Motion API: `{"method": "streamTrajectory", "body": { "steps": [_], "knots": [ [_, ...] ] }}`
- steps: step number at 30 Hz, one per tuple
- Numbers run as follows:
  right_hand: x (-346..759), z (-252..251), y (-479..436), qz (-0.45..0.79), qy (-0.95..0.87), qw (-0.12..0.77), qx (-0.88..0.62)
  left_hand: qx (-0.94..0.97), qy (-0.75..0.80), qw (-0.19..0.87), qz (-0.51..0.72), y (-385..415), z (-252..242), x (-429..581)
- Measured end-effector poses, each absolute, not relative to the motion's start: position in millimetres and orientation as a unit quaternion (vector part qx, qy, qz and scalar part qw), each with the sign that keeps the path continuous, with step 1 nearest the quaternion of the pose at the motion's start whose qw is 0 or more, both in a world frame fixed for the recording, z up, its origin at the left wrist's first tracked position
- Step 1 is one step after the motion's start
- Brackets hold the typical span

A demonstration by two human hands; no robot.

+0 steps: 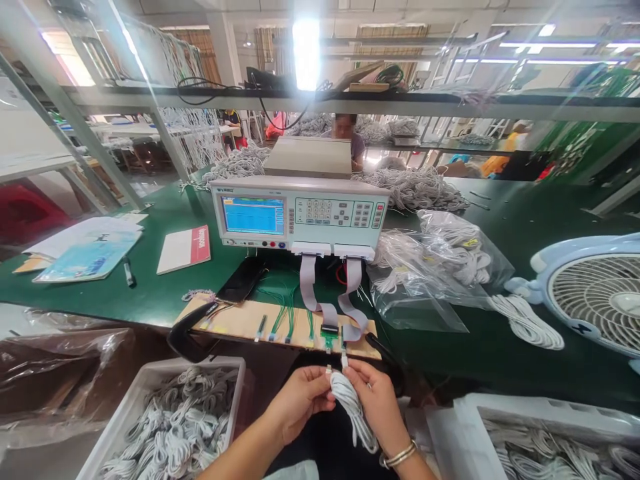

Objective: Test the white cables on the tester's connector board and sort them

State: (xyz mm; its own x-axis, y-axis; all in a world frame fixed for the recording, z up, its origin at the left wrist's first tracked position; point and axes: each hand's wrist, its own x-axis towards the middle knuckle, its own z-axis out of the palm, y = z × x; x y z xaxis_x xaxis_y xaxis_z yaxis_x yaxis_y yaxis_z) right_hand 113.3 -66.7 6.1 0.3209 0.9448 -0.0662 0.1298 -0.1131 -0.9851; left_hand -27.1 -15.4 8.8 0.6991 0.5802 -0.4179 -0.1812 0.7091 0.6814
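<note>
A white coiled cable (353, 413) hangs between my two hands, just in front of the wooden board's edge. My left hand (307, 393) pinches one small plug of it, pointing at the green circuit board (329, 340) and apart from it as far as I can see. My right hand (367, 390) has its fingers closed on the other white plug (345, 361), which reaches up to the connector at the board's edge; whether it is fully inserted I cannot tell. Grey ribbon cables (311, 287) run from the circuit board area up to the tester (300, 213) with a lit blue screen.
White bins of bundled cables stand at left (240, 393) and right (475, 413). Bagged cables (450, 260), a loose bundle (527, 322) and a blue fan (600, 287) are right. A notebook (185, 250), marker (129, 272) and dark phone-like slab (243, 280) lie left. A person sits behind the tester.
</note>
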Motion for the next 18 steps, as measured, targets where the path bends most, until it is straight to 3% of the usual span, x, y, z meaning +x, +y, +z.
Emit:
{"method": "streamTrajectory", "body": {
  "steps": [9,18],
  "knots": [
    [103,-4,-60,0.448,-0.319,0.581,-0.600,0.290,0.391,0.833,0.262,-15,3,-21],
    [115,8,-78,0.363,-0.447,0.516,-0.634,0.284,0.433,0.776,0.360,-19,-4,-6]
  ]
}}
